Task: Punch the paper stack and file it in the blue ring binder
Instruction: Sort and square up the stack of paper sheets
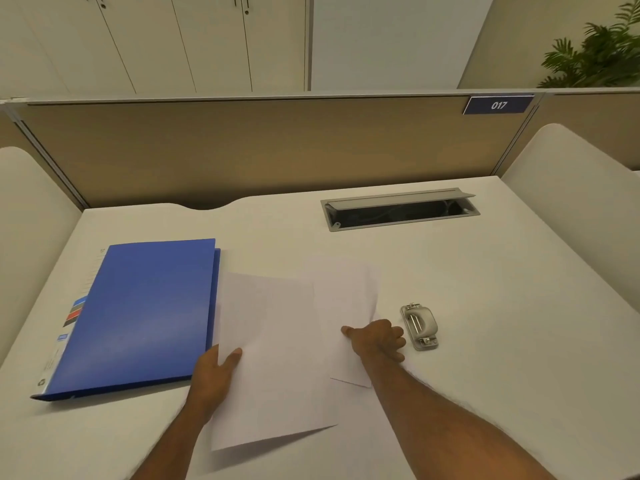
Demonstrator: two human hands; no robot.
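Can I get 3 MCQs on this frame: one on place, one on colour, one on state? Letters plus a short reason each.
1. Where does the hole punch lie?
A. on the binder
B. on the desk, right of the right hand
C. inside the cable hatch

2. What colour is the ring binder?
A. red
B. green
C. blue

3. What state is the binder in?
A. closed, flat on the desk
B. open, rings showing
C. standing upright

Answers:
1 B: the punch sits on the desk just beyond the right hand, which rests on a paper sheet.
2 C: its cover is blue.
3 A: the cover is shut and lies flat, while the left hand holds another sheet beside it.
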